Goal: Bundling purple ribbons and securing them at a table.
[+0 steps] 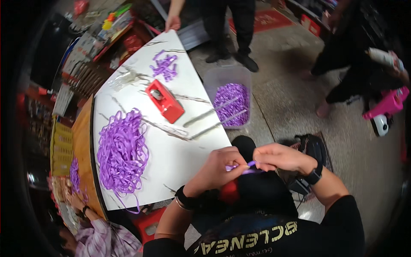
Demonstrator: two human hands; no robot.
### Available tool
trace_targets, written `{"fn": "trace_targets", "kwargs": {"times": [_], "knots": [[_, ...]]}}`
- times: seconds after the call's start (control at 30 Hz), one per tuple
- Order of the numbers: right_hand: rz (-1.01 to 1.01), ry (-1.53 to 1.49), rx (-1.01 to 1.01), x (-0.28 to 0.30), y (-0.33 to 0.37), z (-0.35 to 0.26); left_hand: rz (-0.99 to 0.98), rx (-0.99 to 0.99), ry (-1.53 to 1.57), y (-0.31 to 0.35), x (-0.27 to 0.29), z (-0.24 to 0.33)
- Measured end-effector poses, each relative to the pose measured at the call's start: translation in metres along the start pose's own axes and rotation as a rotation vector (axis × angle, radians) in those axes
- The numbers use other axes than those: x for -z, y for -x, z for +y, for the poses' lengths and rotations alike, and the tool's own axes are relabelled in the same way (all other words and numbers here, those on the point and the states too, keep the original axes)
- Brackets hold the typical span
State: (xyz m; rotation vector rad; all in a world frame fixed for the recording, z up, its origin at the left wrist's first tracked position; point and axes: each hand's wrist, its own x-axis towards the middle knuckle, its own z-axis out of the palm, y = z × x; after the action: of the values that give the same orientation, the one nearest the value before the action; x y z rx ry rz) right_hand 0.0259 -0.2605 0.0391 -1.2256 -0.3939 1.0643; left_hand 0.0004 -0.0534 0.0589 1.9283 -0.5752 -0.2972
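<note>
My left hand [220,167] and my right hand [280,157] are close together above my lap, just off the near corner of the table. Each is closed in a pinch on a purple ribbon [251,164], a short stretch of which shows between the fingertips. Part of the ribbon is hidden by my left fingers. On the white marbled table [171,190] a big tangled heap of purple ribbon [123,152] lies to the left. A red tape dispenser [167,105] stands at the middle, with a small pile of purple ribbon pieces [164,67] beyond it.
A clear plastic bin [208,81] filled with small purple pieces stands on the floor by the table's right edge. Clear plastic wrapping [124,80] lies at the far left. A person's hand [172,23] touches the far corner. Another person in a plaid sleeve [100,237] sits lower left.
</note>
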Motion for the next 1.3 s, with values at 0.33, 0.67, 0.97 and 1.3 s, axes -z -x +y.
{"fn": "trace_targets", "kwargs": {"times": [0.33,0.67,0.97,1.3], "knots": [[0.66,0.52,0.272,0.054,-0.007,-0.048,0.284,0.153,0.225,-0.042,0.041,-0.04],[0.632,0.187,0.492,0.099,-0.111,0.016,0.397,0.303,0.27,-0.083,0.077,-0.081],[0.563,-0.046,0.469,0.082,-0.145,0.058,0.37,0.267,-0.046,-0.093,0.075,-0.097],[0.716,-0.015,0.555,0.052,-0.15,0.061,0.328,0.244,-0.307,-0.097,0.073,-0.093]]}}
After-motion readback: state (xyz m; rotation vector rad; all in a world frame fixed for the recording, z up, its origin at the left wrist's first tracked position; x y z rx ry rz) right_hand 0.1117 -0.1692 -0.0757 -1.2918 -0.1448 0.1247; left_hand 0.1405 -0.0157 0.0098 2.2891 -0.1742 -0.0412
